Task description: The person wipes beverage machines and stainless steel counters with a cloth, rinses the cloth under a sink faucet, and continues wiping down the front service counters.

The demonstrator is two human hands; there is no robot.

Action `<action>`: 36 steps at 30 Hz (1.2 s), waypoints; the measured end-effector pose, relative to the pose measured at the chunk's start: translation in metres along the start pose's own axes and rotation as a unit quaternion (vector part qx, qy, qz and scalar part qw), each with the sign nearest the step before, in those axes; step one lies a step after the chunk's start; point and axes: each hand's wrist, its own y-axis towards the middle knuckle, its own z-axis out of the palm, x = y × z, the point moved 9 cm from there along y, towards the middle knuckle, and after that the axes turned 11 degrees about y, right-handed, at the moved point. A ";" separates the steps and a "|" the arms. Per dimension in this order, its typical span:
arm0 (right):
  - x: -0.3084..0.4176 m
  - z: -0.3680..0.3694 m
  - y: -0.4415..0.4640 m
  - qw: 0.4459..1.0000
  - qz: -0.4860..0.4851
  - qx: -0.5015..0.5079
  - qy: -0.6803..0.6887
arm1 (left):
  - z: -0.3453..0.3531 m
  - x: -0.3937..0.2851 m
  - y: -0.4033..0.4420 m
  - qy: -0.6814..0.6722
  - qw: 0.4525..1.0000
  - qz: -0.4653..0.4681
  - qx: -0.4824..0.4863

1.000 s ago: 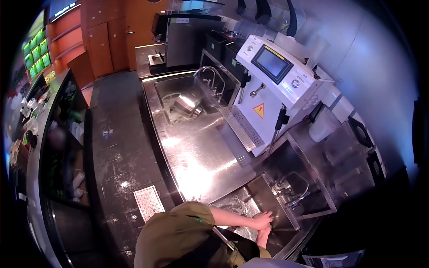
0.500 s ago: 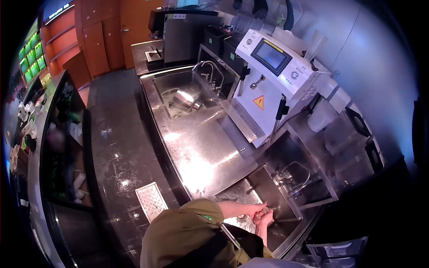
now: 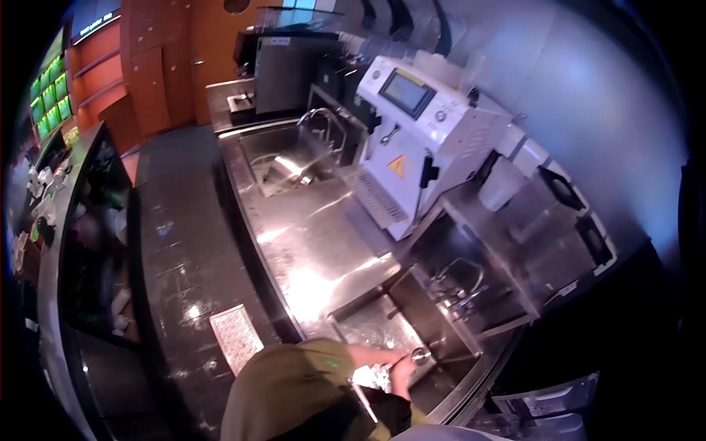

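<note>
Both of my hands are together, low over the stainless steel sink basin [image 3: 379,312] at the front. My left hand [image 3: 391,356] reaches in from the left under an olive sleeve. My right hand [image 3: 401,370] comes up from below and meets it. Fingers of both hands are curled in. At their far side shows a small round thing with a shiny rim [image 3: 421,356], too small and blurred to name. A tap [image 3: 457,294] stands beyond the basin, its spout to the right of my hands. Bright glare covers the basin floor near my wrists.
A white dispensing machine [image 3: 412,125] with a screen stands behind the steel counter [image 3: 316,235]. A second sink farther off holds a metal pitcher [image 3: 288,170]. Right of the machine stands a translucent jug [image 3: 502,184]. A textured metal plate [image 3: 235,338] lies on the dark floor.
The view has shifted, so the counter and machine sit farther left. My hands stay together in the basin; the small round rim now shows beyond my fingers.
</note>
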 end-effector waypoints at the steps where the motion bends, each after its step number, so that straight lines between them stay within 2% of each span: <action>1: -0.050 0.021 -0.006 0.948 0.157 0.088 0.262 | 0.013 0.038 -0.012 -0.053 0.994 -0.080 0.061; 2: -0.087 0.036 -0.025 0.814 0.342 0.093 0.460 | 0.022 0.050 -0.024 -0.089 0.984 -0.119 0.098; 3: -0.068 0.029 -0.028 0.758 0.380 0.158 0.506 | 0.026 0.041 -0.027 -0.089 0.984 -0.110 0.108; 4: -0.051 0.022 -0.020 0.753 0.376 0.174 0.510 | 0.023 0.024 -0.028 -0.045 0.993 -0.049 0.096; 5: -0.045 0.012 -0.013 0.749 0.374 0.188 0.514 | 0.019 0.028 0.002 -0.060 0.995 -0.009 0.080; 6: -0.056 -0.003 0.015 0.835 0.277 0.219 0.422 | 0.014 0.032 0.033 -0.074 0.995 0.030 0.064; 7: -0.065 -0.007 0.028 0.899 0.175 0.241 0.320 | 0.003 0.022 0.025 -0.041 0.998 0.038 0.005; 8: -0.022 -0.034 0.025 0.957 0.061 0.188 0.214 | -0.010 0.012 0.017 -0.005 0.998 0.042 -0.055; 9: 0.035 -0.064 0.016 0.990 -0.037 0.107 0.084 | -0.020 -0.033 -0.014 0.104 0.991 0.042 -0.070; 10: 0.056 -0.084 0.011 0.995 -0.041 0.070 0.057 | -0.026 -0.039 0.002 0.162 0.976 0.131 -0.061; 11: 0.074 -0.092 0.007 0.993 -0.017 0.084 0.079 | -0.024 -0.045 0.012 0.215 0.950 0.223 -0.026; 12: 0.092 -0.105 0.000 0.990 0.001 0.089 0.105 | -0.032 -0.081 -0.022 0.202 0.959 0.196 -0.039; 14: 0.123 -0.141 -0.017 0.989 -0.003 0.058 0.133 | -0.094 -0.082 0.011 0.148 0.965 0.173 -0.129; 15: 0.136 -0.142 -0.024 0.990 -0.032 0.028 0.132 | -0.093 -0.108 -0.018 0.105 0.970 0.158 -0.154; 17: 0.144 -0.145 -0.031 0.987 -0.087 -0.078 0.113 | -0.092 -0.127 -0.016 -0.077 0.992 0.090 -0.048; 18: 0.144 -0.149 -0.035 0.978 -0.117 -0.145 0.092 | -0.102 -0.123 0.034 -0.163 0.977 0.134 0.034; 19: 0.140 -0.152 -0.045 0.967 -0.126 -0.213 0.064 | -0.144 -0.093 0.148 -0.254 0.957 0.063 0.128; 20: 0.124 -0.154 -0.054 0.953 -0.126 -0.274 0.033 | -0.099 -0.117 0.078 -0.224 0.967 0.058 0.110; 21: 0.135 -0.168 -0.086 0.950 -0.007 -0.308 0.050 | -0.055 -0.125 0.063 -0.227 0.874 0.018 0.430; 22: 0.105 -0.166 -0.116 0.948 0.111 -0.289 0.080 | -0.024 -0.137 0.020 -0.123 0.963 0.084 0.223; 23: 0.098 -0.168 -0.144 0.937 0.215 -0.277 -0.006 | 0.022 -0.158 -0.029 0.032 0.944 0.113 0.309; 24: 0.091 -0.165 -0.176 0.915 0.248 -0.314 -0.049 | 0.049 -0.163 -0.054 0.071 0.948 0.214 0.227; 25: 0.090 -0.160 -0.214 0.890 0.276 -0.352 -0.087 | 0.070 -0.168 -0.093 0.110 0.931 0.318 0.141; 26: 0.096 -0.153 -0.242 0.905 0.300 -0.294 -0.061 | 0.106 -0.172 -0.134 0.199 0.865 0.430 0.164; 27: 0.110 -0.148 -0.265 0.919 0.232 -0.318 -0.013 | 0.142 -0.171 -0.179 0.273 0.775 0.538 0.188; 29: 0.104 -0.144 -0.306 0.880 0.137 -0.452 -0.048 | 0.203 -0.125 -0.239 0.304 0.725 0.499 0.365; 30: 0.107 -0.154 -0.333 0.850 0.063 -0.522 -0.021 | 0.223 -0.103 -0.287 0.329 0.695 0.443 0.461; 31: 0.112 -0.163 -0.367 0.820 0.050 -0.568 0.042 | 0.235 -0.082 -0.332 0.352 0.655 0.383 0.548; 33: 0.124 -0.163 -0.450 0.733 0.134 -0.664 0.055 | 0.250 -0.048 -0.389 0.332 0.595 0.345 0.645; 35: 0.167 -0.157 -0.517 0.729 0.123 -0.673 -0.005 | 0.263 -0.022 -0.437 0.342 0.541 0.292 0.711; 36: 0.180 -0.149 -0.543 0.718 0.110 -0.679 0.109 | 0.268 -0.012 -0.461 0.337 0.516 0.286 0.734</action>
